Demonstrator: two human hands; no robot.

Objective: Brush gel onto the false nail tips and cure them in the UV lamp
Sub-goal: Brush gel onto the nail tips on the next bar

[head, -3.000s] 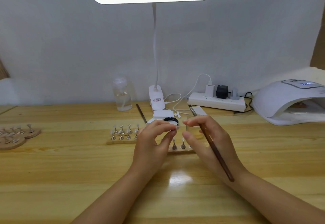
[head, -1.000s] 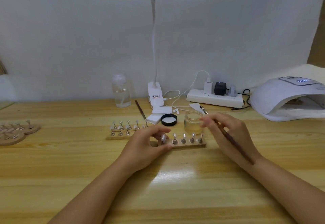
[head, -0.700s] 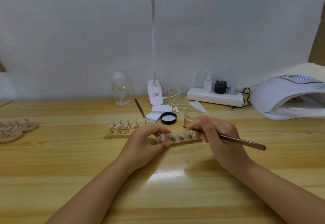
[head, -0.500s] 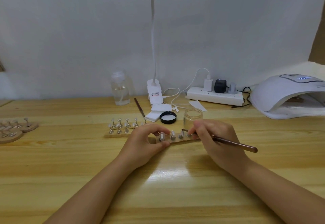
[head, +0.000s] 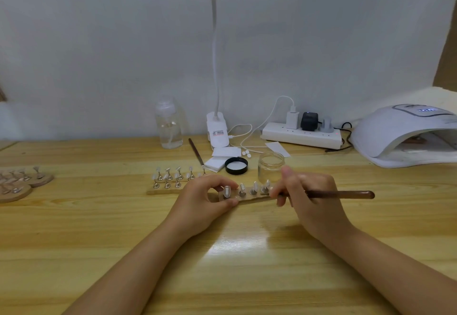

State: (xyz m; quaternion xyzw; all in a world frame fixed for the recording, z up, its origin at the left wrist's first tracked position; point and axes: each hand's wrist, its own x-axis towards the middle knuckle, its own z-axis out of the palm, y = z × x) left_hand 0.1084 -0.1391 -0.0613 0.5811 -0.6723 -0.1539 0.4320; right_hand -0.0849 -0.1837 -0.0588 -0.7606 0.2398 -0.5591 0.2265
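On the desk (head: 74,228), the UV lamp (head: 405,134) sits far right. The left hand (head: 201,203) pinches the wooden strip (head: 249,199) of false nail tips (head: 241,187) at its left end. The right hand (head: 311,200) grips the brush (head: 346,194), whose tip is hidden at the strip's right end.

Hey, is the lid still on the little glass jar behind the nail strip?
No, the glass jar stands open, and its black lid lies on the table just to its left.

Brown brush (head: 341,194), black lid (head: 236,166), white UV lamp (head: 405,131), pale wooden table (head: 99,228).
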